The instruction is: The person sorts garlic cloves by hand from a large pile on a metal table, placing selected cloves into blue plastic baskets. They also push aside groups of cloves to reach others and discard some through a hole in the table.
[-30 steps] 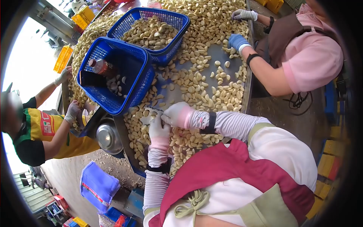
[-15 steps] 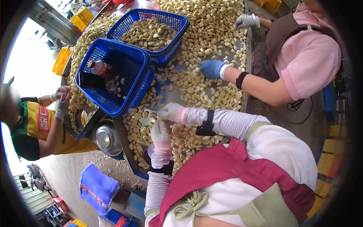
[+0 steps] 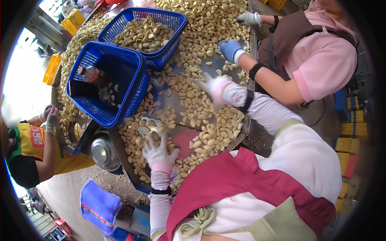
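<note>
Pale, flat, bean-shaped pieces (image 3: 203, 142) cover much of the metal table in front of me. My left hand (image 3: 161, 150), in a white glove with a pink cuff, is spread open low over the pieces at the near left. A few pieces blur just beyond its fingertips. My right hand (image 3: 217, 88), gloved alike, reaches out over the pieces toward the right side of the table. Motion blurs it, but its fingers point outward and no piece shows in them. A pinkish-red patch of tabletop (image 3: 185, 140) shows between my hands.
A blue basket (image 3: 140, 76) holding a bottle (image 3: 91, 75) and a few pieces stands at the left; another blue basket (image 3: 177, 38) full of pieces sits behind it. A co-worker's blue glove (image 3: 231, 50) works at the right. Another person (image 3: 44, 156) stands at the left.
My hands, close together before, have moved apart: the right swung out to the right and the left opened over the pieces. The co-worker's blue glove moved a little farther away.
</note>
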Demonstrator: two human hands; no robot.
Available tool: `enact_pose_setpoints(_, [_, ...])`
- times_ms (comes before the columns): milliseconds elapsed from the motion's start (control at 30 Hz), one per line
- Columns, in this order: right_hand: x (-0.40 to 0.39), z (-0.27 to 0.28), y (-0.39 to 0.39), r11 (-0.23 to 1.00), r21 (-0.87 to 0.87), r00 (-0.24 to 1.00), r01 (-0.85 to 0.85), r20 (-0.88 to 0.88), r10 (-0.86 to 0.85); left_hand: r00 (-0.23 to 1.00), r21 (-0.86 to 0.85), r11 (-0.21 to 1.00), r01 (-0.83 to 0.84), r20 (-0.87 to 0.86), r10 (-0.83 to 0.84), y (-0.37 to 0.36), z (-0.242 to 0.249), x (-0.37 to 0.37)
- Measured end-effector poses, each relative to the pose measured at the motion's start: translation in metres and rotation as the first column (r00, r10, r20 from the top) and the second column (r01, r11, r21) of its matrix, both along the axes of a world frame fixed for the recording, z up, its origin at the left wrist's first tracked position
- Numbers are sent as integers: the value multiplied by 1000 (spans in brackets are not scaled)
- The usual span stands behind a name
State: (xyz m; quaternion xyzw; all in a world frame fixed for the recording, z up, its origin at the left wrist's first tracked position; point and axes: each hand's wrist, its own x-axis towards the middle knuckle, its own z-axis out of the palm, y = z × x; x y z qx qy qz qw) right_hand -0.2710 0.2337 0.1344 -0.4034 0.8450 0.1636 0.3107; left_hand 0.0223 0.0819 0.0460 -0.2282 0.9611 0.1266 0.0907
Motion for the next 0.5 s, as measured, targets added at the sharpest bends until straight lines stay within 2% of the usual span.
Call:
enact_pose_setpoints(33, [-3,-4,23,999,36,988,-21,155,15,998,22,999,-42,52,41,0,8,2])
enact_pose_setpoints(67, [12,-7,36,998,-2,986,-66,151,66,998,30,999,-44,55,43,8,13,-1])
enact_pose_setpoints(133, [52,-29,47,983,-121,972,-137,177,157,933,62,932,358,17,-360,33,21,-12])
enact_pose_setpoints(167, [67,-43,43,968,-197,959,-157,205,197,873,0,882,471,-146,-466,45,-16,-11])
enact_pose_setpoints(200, [75,-38,33,956,-270,935,-114,296,195,888,9,889,458,-55,-457,46,-9,-23])
enact_pose_setpoints(233, [80,-62,32,834,-551,932,-25,289,219,896,11,896,443,37,-443,44,-3,-41])
enact_pose_setpoints(300, [69,-40,12,868,-484,960,109,276,33,972,-36,979,201,-116,-204,9,-28,-49])
enact_pose_setpoints(333, [52,-36,15,880,-474,985,11,156,72,984,-232,958,166,-20,-176,-4,4,-54])
enact_pose_setpoints(367, [36,-33,28,899,-436,995,-42,62,77,984,-120,987,105,-131,-120,-25,5,-39])
enact_pose_setpoints(400, [22,-10,36,972,-226,997,-60,39,71,975,-150,986,75,-195,-104,-37,10,-26])
enact_pose_setpoints(433, [7,-19,56,991,-98,995,-86,43,91,967,-74,997,33,-250,-50,-44,18,-12])
enact_pose_setpoints(500, [18,-21,78,994,94,998,-59,-12,60,972,57,997,-53,-226,65,-56,2,20])
